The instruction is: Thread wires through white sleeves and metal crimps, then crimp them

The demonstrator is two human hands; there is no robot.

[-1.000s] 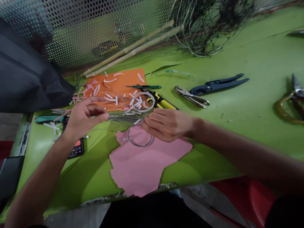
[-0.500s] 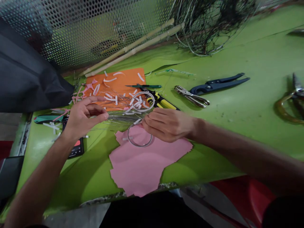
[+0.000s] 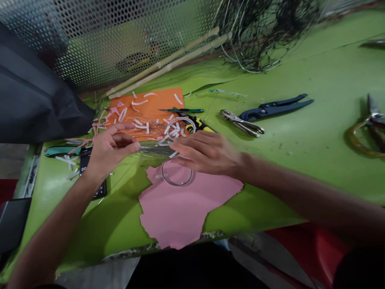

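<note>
Wire-handling step, apparently: left hand (image 3: 108, 149) pinching wires (image 3: 155, 150); right hand (image 3: 209, 153) hovering by nearer ring (image 3: 178, 185), grip unclear; next move probably needing steady pinch.

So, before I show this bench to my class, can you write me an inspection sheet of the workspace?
Surface: green table, small specks at right.
Things at the hands: clear strands between them; two pale rings, the nearer over a pink sheet.
Clutter: white strips scattered on an orange sheet; phone partly behind the left arm; blue cutters at right.
Hands: left hand at the strands' left end, right hand by their right end; grip unclear.
Cables: no power cable seen.
Surroundings: perforated panel, two poles, dark netting.
</note>
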